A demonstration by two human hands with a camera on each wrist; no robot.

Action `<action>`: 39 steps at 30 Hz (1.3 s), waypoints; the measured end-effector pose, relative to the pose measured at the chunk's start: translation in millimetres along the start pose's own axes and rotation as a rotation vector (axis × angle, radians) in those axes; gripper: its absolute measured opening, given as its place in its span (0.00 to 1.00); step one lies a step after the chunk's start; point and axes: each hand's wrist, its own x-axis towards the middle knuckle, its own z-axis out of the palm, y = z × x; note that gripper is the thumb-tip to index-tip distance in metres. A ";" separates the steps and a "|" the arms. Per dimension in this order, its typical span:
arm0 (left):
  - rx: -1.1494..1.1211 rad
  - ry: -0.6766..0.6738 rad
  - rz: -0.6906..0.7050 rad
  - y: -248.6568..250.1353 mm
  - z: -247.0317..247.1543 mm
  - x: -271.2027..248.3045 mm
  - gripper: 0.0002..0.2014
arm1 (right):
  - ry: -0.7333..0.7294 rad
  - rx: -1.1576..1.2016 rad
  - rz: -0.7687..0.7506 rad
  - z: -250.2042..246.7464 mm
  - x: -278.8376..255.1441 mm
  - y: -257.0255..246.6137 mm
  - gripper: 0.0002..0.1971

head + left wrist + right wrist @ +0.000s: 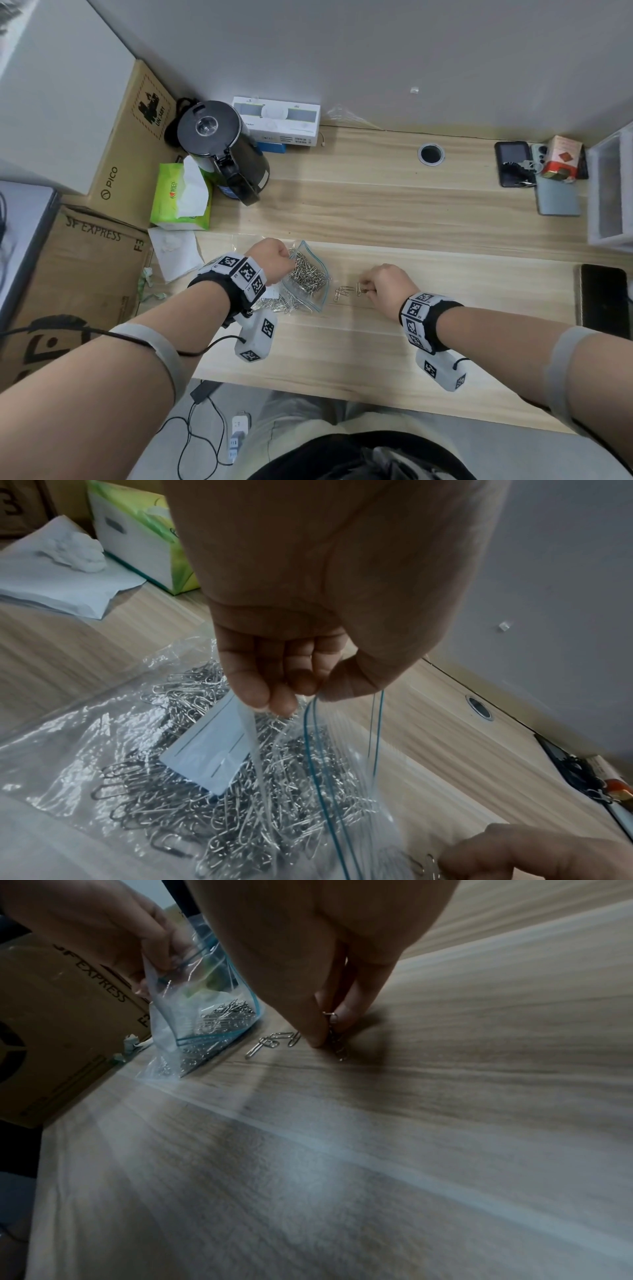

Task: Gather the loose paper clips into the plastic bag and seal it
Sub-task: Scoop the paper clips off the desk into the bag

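While the left hand (274, 257) pinched the zip bag's (310, 279) mouth open, the right hand (388, 287), pinching paper clips (360, 289) on the desk (445, 219), lay just right of it.

Open clear plastic bag (306, 279) holds clips; loose paper clips (343, 292) beside it.

Head view: looking steeply down from above onto the desk (411, 212), taking in both forearms and the wall behind. Left wrist view: peering along the left hand (308, 601) from very near, facing the bag (192, 791) and far wall. Right wrist view: sitting low over the desk, facing along the right hand (308, 947) toward the bag. Sharing across all three: bag, clips (344, 292), desk top.
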 end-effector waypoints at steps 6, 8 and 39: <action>-0.001 -0.002 -0.009 0.8 0.3 0.3 0.12 | 0.031 0.082 -0.043 1.9 -4.2 -0.3 0.16; -0.006 -0.004 -0.011 0.9 0.9 0.4 0.13 | 0.052 0.117 -0.054 4.0 -5.7 -0.3 0.15; -0.035 0.011 -0.020 -13.1 -16.6 -3.2 0.07 | 0.048 0.672 0.322 -49.0 25.6 -3.4 0.01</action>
